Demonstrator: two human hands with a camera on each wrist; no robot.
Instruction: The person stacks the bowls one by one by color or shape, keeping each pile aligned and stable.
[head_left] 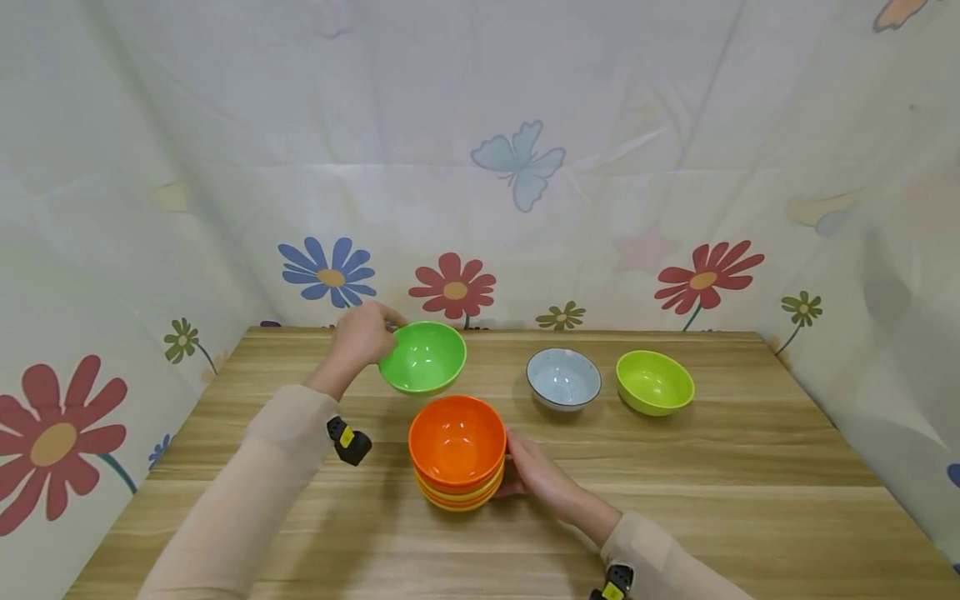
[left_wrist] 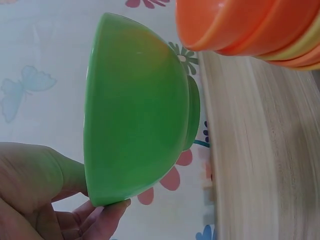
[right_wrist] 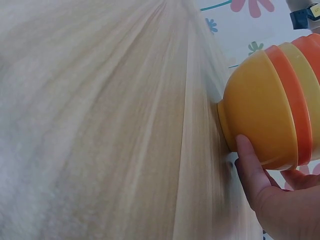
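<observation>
My left hand (head_left: pixel 365 335) pinches the rim of a bright green bowl (head_left: pixel 423 358), thumb on one side and fingers on the other. In the left wrist view the green bowl (left_wrist: pixel 135 110) hangs above the wooden table, its foot showing. Just nearer to me stands a stack of orange and yellow bowls (head_left: pixel 457 442), with an orange bowl on top. My right hand (head_left: pixel 542 479) holds the stack from its right side. Seen from the right wrist, its thumb and fingers spread round the lowest, yellow bowl (right_wrist: pixel 260 110).
A pale grey-blue bowl (head_left: pixel 563 380) with a dark rim stands on the table (head_left: pixel 712 517), right of the green bowl. Further right sits a yellow-green bowl (head_left: pixel 655 383). Behind the table hangs a white cloth (head_left: pixel 420 200) printed with flowers and butterflies.
</observation>
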